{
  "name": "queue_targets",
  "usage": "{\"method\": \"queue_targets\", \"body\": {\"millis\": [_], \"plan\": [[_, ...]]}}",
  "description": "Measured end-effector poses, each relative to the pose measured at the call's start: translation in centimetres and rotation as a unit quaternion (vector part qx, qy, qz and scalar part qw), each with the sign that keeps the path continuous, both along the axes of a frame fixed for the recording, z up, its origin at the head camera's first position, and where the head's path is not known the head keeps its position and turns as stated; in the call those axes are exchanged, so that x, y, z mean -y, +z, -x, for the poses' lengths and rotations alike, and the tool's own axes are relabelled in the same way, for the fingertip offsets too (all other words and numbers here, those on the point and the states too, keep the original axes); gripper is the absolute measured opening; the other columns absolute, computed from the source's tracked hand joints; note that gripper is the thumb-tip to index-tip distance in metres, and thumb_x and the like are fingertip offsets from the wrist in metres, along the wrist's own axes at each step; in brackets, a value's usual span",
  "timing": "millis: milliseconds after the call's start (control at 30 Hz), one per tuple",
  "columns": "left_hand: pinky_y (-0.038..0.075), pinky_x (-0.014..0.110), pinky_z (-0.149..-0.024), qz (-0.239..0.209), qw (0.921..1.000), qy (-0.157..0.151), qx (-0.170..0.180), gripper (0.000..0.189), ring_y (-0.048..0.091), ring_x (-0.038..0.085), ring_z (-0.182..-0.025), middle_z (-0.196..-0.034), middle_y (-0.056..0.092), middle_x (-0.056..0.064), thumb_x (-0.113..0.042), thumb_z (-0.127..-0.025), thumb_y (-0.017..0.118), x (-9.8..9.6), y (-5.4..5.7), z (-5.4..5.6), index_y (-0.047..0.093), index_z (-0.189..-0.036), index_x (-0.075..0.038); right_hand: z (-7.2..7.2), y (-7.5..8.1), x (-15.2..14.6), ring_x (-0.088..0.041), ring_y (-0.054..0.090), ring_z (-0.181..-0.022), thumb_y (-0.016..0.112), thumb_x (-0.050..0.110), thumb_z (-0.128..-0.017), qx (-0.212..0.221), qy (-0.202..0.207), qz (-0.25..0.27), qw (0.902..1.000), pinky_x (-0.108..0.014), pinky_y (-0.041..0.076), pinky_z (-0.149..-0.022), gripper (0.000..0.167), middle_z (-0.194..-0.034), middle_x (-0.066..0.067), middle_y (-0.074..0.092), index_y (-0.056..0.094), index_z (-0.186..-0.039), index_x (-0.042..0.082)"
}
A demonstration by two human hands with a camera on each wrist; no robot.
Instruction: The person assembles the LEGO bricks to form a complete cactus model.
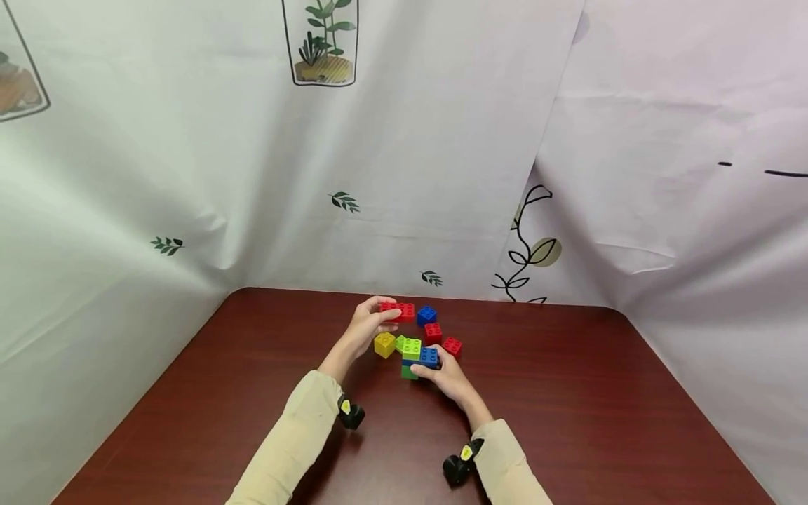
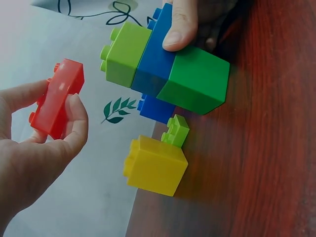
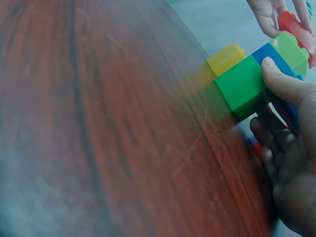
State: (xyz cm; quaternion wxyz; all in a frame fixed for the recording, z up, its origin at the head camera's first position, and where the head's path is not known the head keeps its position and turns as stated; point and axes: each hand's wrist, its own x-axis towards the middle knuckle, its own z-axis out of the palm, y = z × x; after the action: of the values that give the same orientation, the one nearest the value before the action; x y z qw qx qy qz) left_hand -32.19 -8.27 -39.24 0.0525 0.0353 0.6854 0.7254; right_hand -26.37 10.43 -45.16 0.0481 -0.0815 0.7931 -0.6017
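My left hand (image 1: 364, 330) pinches a long red toy brick (image 2: 58, 101) between thumb and fingers, raised off the table in the left wrist view. My right hand (image 1: 452, 379) grips a stack of joined bricks by its blue brick (image 2: 155, 57), thumb pressing the side. On one side of that blue brick sits a lime green brick (image 2: 127, 54), studs outward; on the other is a darker green brick (image 3: 242, 86). The red brick and the stack are apart. Just beyond the stack lie a yellow brick (image 1: 384, 344) and a small lime brick (image 1: 400, 343).
Behind the hands, a blue brick (image 1: 426, 315) and two small red bricks (image 1: 433, 332) lie loose on the dark red-brown table (image 1: 568, 393). A pale printed cloth (image 1: 442, 175) hangs along the table's far edge and sides.
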Motion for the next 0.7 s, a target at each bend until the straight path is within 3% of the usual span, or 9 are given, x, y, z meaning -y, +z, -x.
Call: {"method": "queue_targets", "body": {"millis": [133, 433, 700], "plan": [[0.059, 0.027, -0.076, 0.006, 1.0000, -0.005, 0.001, 0.034, 0.064, 0.015, -0.082, -0.111, 0.058, 0.012, -0.009, -0.093, 0.063, -0.1, -0.5, -0.1, 0.055, -0.123, 0.003, 1.4, -2.0, -0.3, -0.015, 0.060, -0.094, 0.071, 0.019, -0.089, -0.002, -0.003, -0.006, 1.0000, -0.036, 0.052, -0.090, 0.040, -0.113, -0.015, 0.066, 0.055, -0.121, 0.002], [0.057, 0.041, -0.090, 0.024, 0.9992, -0.029, -0.013, 0.034, 0.065, 0.017, -0.087, -0.123, 0.059, 0.018, -0.009, -0.094, 0.061, -0.3, -1.2, -0.9, 0.058, -0.127, 0.000, 1.1, -2.0, -0.2, -0.016, 0.060, -0.095, 0.070, 0.019, -0.089, -0.002, -0.004, -0.002, 1.0000, -0.038, 0.052, -0.092, 0.038, -0.112, -0.014, 0.066, 0.055, -0.120, 0.002], [0.059, 0.036, -0.082, 0.045, 0.9975, -0.040, -0.036, 0.030, 0.062, 0.014, -0.081, -0.114, 0.062, 0.016, -0.008, -0.093, 0.061, -0.8, -1.7, -1.6, 0.058, -0.121, 0.003, -0.7, 1.1, -0.1, -0.016, 0.059, -0.092, 0.069, 0.015, -0.090, -0.008, 0.012, -0.002, 0.9999, -0.036, 0.052, -0.089, 0.036, -0.110, -0.018, 0.065, 0.054, -0.117, -0.002]]}}
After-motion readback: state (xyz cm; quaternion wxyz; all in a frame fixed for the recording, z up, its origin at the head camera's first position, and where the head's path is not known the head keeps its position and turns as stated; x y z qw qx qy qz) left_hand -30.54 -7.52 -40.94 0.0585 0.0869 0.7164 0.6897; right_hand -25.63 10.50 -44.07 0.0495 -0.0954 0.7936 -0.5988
